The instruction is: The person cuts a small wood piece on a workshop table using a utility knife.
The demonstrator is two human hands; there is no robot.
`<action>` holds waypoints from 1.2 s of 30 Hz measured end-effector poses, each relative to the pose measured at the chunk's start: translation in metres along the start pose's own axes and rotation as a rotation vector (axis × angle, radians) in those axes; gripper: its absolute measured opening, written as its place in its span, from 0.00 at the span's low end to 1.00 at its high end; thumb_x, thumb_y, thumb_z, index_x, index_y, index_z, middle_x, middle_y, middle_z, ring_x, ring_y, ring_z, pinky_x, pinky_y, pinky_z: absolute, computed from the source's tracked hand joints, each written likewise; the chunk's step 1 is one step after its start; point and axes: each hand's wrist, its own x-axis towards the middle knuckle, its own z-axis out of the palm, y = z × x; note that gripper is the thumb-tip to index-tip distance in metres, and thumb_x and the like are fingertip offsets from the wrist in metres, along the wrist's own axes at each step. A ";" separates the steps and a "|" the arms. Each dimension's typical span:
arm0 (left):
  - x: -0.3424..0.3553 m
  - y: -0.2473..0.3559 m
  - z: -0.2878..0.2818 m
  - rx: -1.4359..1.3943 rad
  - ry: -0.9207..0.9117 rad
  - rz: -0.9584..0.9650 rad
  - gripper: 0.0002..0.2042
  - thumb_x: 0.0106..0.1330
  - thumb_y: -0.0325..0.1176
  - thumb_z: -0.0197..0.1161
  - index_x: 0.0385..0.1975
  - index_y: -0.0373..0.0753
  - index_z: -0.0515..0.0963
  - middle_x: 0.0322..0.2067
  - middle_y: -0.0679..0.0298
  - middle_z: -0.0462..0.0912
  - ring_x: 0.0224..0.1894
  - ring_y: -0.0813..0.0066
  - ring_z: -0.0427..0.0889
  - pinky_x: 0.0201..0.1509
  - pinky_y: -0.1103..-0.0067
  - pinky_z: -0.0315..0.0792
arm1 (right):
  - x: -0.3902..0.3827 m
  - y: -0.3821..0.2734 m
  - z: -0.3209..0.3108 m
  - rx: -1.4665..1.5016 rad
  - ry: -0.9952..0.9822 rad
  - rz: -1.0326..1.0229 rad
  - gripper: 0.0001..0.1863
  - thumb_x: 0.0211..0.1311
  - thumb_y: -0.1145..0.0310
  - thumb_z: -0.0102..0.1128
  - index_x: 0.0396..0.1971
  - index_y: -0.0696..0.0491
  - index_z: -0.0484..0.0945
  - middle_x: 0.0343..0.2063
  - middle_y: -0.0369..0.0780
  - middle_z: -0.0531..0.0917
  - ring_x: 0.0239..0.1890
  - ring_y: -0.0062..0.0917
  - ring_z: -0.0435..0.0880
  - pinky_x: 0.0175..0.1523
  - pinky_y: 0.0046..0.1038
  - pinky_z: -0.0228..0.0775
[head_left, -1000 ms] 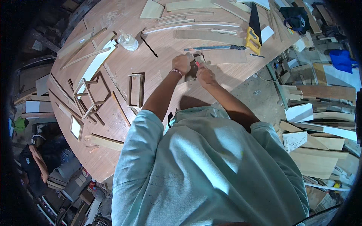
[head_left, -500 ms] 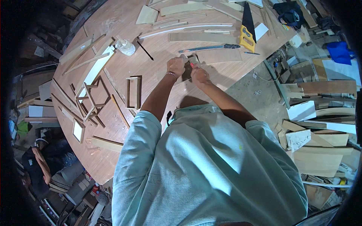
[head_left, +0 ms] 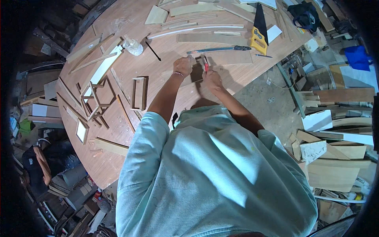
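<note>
My right hand (head_left: 213,79) is closed around a slim red-handled tool (head_left: 206,67), its narrow pale end pointing away from me; its exact kind is too small to tell. Just left of it, my left hand (head_left: 183,66) is closed, the fingers bent by a small pale piece at the fingertips that I cannot make out. Both hands work close over the table (head_left: 166,91), with dark shadow between them. Beyond them lies a flat wooden board (head_left: 231,58), with a blue-grey bar-like tool (head_left: 217,50) along its far side.
A handsaw (head_left: 259,39) with a yellow handle lies at the far right. To the left are a clear jar (head_left: 133,47), a small wooden frame (head_left: 139,93) and a hexagonal wooden frame (head_left: 94,100). Wood offcuts (head_left: 333,173) are piled right of the table. A person's arm (head_left: 42,166) shows at lower left.
My right hand has shifted slightly right and nearer to me, and more of the red tool shows. My left hand has moved slightly left. The two hands are a little farther apart.
</note>
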 end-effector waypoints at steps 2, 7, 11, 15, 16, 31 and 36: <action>0.001 0.000 0.001 0.026 -0.027 -0.019 0.16 0.43 0.30 0.55 0.35 0.37 0.67 0.29 0.54 0.76 0.37 0.62 0.75 0.40 0.71 0.69 | -0.002 -0.001 0.002 0.032 -0.013 -0.035 0.15 0.52 0.61 0.42 0.32 0.58 0.64 0.25 0.52 0.76 0.30 0.44 0.75 0.36 0.38 0.67; 0.002 0.002 -0.003 0.056 -0.063 -0.036 0.16 0.43 0.29 0.55 0.35 0.37 0.67 0.30 0.55 0.76 0.38 0.63 0.75 0.40 0.72 0.69 | -0.003 -0.003 0.010 0.000 0.028 -0.102 0.16 0.53 0.59 0.42 0.30 0.59 0.66 0.20 0.51 0.76 0.26 0.42 0.77 0.31 0.38 0.69; 0.000 0.003 -0.003 0.057 -0.068 -0.040 0.15 0.43 0.28 0.54 0.34 0.37 0.67 0.29 0.56 0.76 0.37 0.63 0.75 0.39 0.71 0.69 | -0.002 0.004 0.021 -0.045 0.026 -0.150 0.15 0.53 0.61 0.36 0.29 0.58 0.67 0.22 0.48 0.77 0.27 0.41 0.77 0.32 0.36 0.69; -0.005 0.002 0.004 0.017 0.013 0.039 0.16 0.42 0.29 0.55 0.34 0.35 0.66 0.26 0.52 0.76 0.33 0.58 0.76 0.35 0.71 0.70 | -0.001 -0.005 0.018 -0.055 0.044 -0.119 0.15 0.52 0.63 0.35 0.29 0.57 0.68 0.24 0.47 0.77 0.28 0.39 0.77 0.33 0.34 0.69; -0.007 0.002 0.005 0.031 0.020 0.020 0.16 0.42 0.29 0.56 0.34 0.35 0.66 0.26 0.53 0.76 0.32 0.58 0.76 0.34 0.70 0.70 | 0.003 -0.011 0.013 -0.069 0.025 -0.120 0.14 0.51 0.64 0.35 0.30 0.57 0.68 0.24 0.47 0.77 0.28 0.39 0.77 0.33 0.34 0.69; -0.007 0.005 0.006 0.002 0.083 0.005 0.11 0.45 0.26 0.50 0.31 0.35 0.66 0.25 0.51 0.76 0.31 0.57 0.76 0.32 0.68 0.70 | 0.024 -0.004 0.015 -0.130 -0.106 -0.155 0.13 0.50 0.68 0.44 0.30 0.61 0.71 0.21 0.48 0.76 0.25 0.33 0.77 0.27 0.37 0.69; -0.006 0.005 0.005 0.054 0.046 -0.023 0.13 0.43 0.26 0.53 0.31 0.35 0.68 0.25 0.52 0.76 0.31 0.59 0.77 0.32 0.70 0.70 | 0.030 -0.014 -0.024 0.492 -0.559 0.301 0.14 0.54 0.65 0.38 0.25 0.59 0.70 0.23 0.49 0.76 0.28 0.39 0.77 0.33 0.33 0.70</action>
